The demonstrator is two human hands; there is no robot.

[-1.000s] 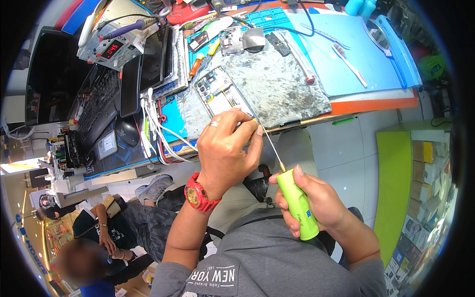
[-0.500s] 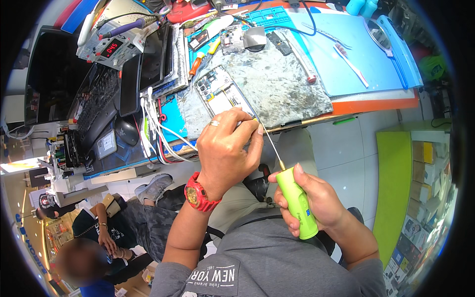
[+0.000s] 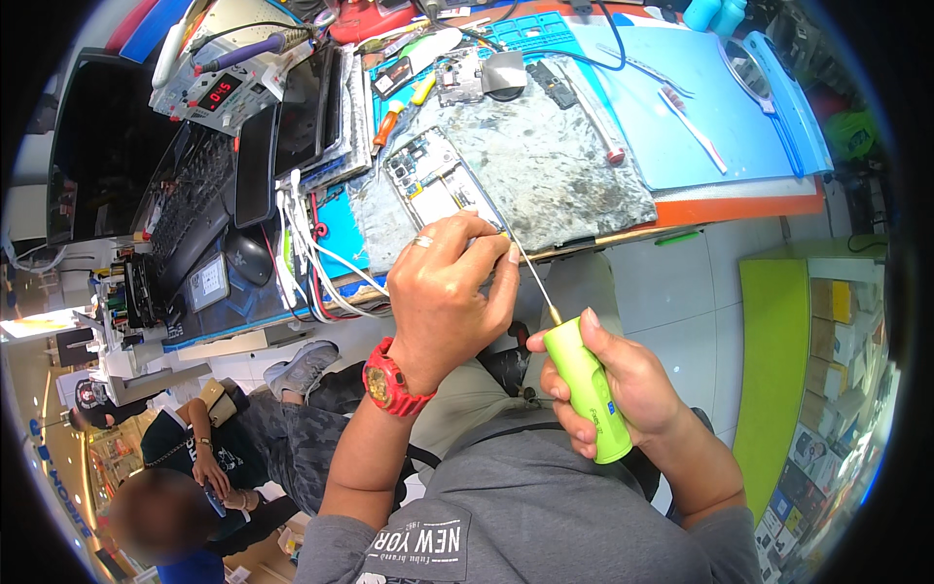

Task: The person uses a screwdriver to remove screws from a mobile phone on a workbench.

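An opened phone with its inner parts bare lies at the front edge of the grey, stained mat. My left hand is closed at its near end, thumb and fingers bent around the phone's lower edge. My right hand is wrapped around the bright green handle of a screwdriver. Its long thin shaft slants up and left to the phone's near right corner, beside my left fingertips. Those fingers hide the tip of the shaft and the phone's bottom end.
Around the stained mat lie an orange-handled screwdriver, a toothbrush and tweezers. White cables hang over the bench edge at left, near a mouse. Another person sits at lower left.
My right hand and the green screwdriver have shifted slightly up and right. My left hand and the phone stay in place. A blue object now shows in the other person's hand.
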